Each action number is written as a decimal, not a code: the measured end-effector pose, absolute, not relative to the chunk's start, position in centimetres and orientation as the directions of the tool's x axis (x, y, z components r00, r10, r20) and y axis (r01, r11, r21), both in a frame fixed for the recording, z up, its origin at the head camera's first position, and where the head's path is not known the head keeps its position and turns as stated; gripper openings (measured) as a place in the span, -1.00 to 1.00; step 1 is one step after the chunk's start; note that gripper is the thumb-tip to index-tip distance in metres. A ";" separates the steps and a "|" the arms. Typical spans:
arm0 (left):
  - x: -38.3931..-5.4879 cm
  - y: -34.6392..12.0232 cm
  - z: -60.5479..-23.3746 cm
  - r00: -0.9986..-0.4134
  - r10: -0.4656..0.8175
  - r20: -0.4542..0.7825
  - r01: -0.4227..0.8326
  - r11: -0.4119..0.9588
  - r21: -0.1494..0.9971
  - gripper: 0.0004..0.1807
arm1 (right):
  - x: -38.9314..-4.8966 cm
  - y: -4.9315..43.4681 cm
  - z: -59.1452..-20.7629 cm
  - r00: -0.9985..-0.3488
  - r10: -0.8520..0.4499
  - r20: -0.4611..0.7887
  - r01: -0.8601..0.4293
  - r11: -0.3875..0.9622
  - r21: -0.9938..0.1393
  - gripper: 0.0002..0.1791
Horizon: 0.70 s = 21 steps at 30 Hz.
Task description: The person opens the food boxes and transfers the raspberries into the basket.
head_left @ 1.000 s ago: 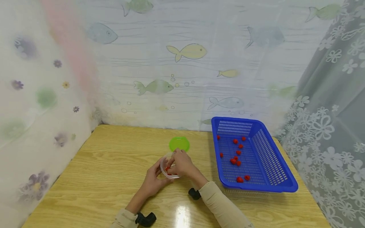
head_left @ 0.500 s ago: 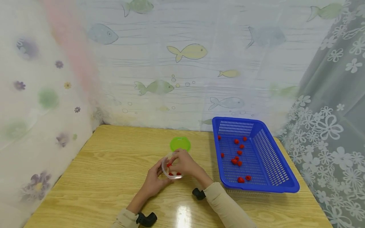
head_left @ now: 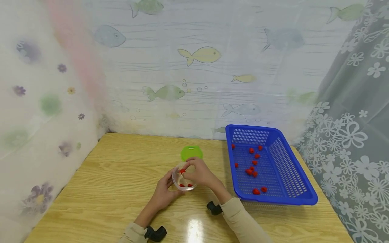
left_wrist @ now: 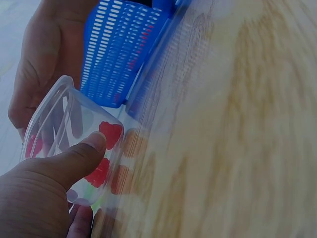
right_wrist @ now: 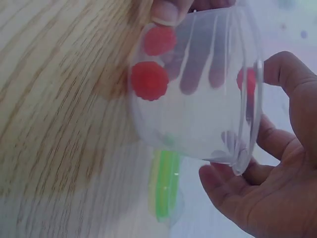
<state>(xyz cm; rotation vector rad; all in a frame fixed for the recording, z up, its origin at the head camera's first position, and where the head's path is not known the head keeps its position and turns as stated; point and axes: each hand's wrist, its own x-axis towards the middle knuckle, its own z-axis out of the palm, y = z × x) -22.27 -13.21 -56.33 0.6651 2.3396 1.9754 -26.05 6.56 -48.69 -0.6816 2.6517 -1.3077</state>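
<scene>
My left hand (head_left: 164,193) grips a small clear plastic tub (right_wrist: 198,126) from its left side, the thumb (left_wrist: 74,158) along the wall. The tub's mouth tilts towards me. Two red raspberries (right_wrist: 149,81) show through the wall near its bottom. At the mouth, my right hand (head_left: 201,173) pinches another raspberry (head_left: 182,171) between thumb and fingers. In the right wrist view, that held raspberry (right_wrist: 246,82) appears partly behind the rim.
Just behind the tub, a green lid (head_left: 191,153) lies on the wooden table (head_left: 121,168). To the right stands a blue perforated basket (head_left: 279,168) with several raspberries (head_left: 249,171) scattered inside. Patterned curtains (head_left: 197,84) hang behind and at both sides.
My right hand has drawn back slightly to the right from inside the tub, and the pinched raspberry now shows at the mouth. My left hand keeps its hold, nearly still.
</scene>
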 end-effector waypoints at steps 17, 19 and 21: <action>-22.4 -13.1 -56.6 -0.920 0.305 0.246 0.293 0.119 0.949 0.02 | -25.1 7.1 -48.2 -0.916 -0.343 0.209 -0.348 0.420 -0.838 -0.92; -22.3 -13.2 -56.6 -0.921 0.304 0.244 0.292 0.122 0.949 0.02 | -25.0 7.1 -48.1 -0.914 -0.331 0.233 -0.361 0.407 -0.839 -0.91; -22.3 -13.1 -56.6 -0.921 0.304 0.243 0.291 0.124 0.949 0.02 | -24.9 7.1 -47.9 -0.914 -0.319 0.251 -0.368 0.392 -0.843 -0.90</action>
